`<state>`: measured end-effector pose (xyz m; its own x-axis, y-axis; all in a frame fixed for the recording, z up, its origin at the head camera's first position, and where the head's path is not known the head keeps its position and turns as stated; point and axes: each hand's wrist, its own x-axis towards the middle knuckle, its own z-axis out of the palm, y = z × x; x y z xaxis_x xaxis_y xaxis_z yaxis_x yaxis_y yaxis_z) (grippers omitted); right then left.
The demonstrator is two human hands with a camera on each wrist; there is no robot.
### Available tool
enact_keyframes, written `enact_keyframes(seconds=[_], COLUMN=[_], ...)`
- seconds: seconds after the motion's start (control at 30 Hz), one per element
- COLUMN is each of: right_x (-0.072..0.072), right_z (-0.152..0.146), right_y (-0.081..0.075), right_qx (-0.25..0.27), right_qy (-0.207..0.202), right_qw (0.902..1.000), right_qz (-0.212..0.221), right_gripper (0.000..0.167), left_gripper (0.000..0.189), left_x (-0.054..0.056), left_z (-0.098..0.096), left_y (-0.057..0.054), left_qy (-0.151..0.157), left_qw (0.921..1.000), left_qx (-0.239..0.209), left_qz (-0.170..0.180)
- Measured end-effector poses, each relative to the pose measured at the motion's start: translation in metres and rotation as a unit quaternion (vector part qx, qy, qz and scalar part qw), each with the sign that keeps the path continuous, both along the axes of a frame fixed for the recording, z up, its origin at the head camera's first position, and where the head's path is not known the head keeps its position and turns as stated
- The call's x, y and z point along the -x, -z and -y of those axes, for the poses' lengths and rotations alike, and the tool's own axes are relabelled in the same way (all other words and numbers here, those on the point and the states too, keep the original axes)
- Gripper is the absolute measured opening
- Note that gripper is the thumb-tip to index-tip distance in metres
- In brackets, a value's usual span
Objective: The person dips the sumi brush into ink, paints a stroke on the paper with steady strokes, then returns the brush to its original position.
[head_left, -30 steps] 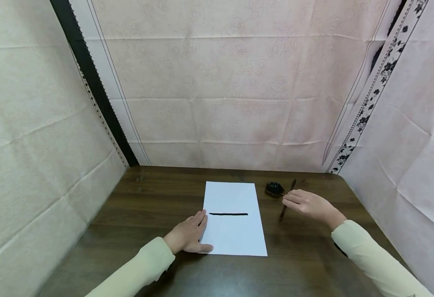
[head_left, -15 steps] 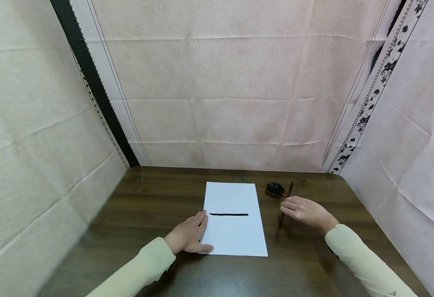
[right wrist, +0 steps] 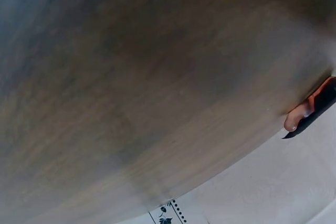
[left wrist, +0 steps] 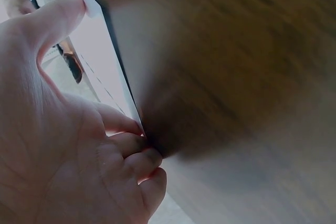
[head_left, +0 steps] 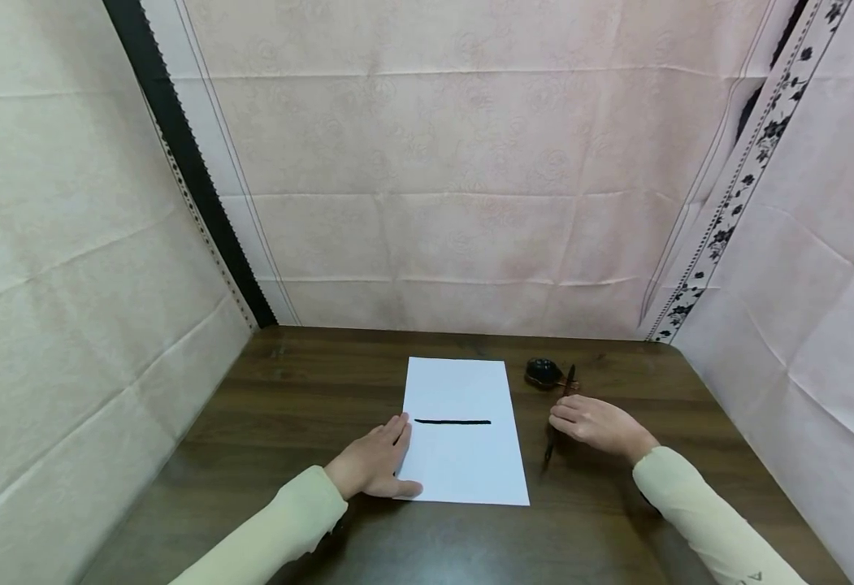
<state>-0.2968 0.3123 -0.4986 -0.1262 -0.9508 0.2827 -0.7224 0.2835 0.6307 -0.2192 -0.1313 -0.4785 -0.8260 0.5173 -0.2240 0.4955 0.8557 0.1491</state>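
Observation:
A white sheet of paper (head_left: 463,463) lies on the table with one thick black stroke (head_left: 453,422) across its middle. My left hand (head_left: 373,459) rests flat along its left edge, fingers straight and thumb on the lower left corner. To the right of the sheet, my right hand (head_left: 596,424) pinches a dark, slim brush (head_left: 548,455) near its middle. The brush's upper end leans towards a small ink dish (head_left: 544,371) with black, glossy contents. In the left wrist view, my left palm (left wrist: 68,140) and the paper's edge show. My right hand is out of sight in the right wrist view.
The dark wooden table (head_left: 295,390) is enclosed by pale cloth at the back (head_left: 456,203), left and right. A flower-patterned border (head_left: 719,227) runs down the right rear corner. The ink dish's brown rim (right wrist: 299,116) shows at the right wrist view's edge.
My right hand has moved towards me and slightly left with the brush, away from the ink dish. My left hand stays on the paper.

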Motion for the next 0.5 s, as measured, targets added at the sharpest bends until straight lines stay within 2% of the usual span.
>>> enact_keyframes(seconds=[0.07,0.1,0.27,0.5], right_x=[-0.0008,-0.0015,-0.0046,-0.0055], right_z=[-0.0002,-0.0002,0.0002,0.0016], right_y=[0.0014,0.0017,0.0028,0.0013], right_qx=[-0.001,-0.003,-0.012,-0.023], right_qy=[0.001,0.001,0.006,0.02], right_qw=[1.0,1.0,0.9998,0.9994], right_qz=[0.003,0.005,0.014,0.018], right_gripper=[0.066,0.067,0.028,0.033], left_gripper=[0.104,0.104,0.106,0.108], left_x=[-0.0001,-0.0003,-0.0013,0.0013], left_z=[-0.0003,-0.0002,0.0014,0.0029], left_y=[-0.0003,-0.0003,-0.0004,-0.0023], left_qy=[0.0,-0.001,-0.006,-0.009], left_qw=[1.0,1.0,0.9997,0.9985], left_qx=[-0.001,-0.001,-0.002,-0.019], left_qz=[0.004,0.006,0.023,0.05])
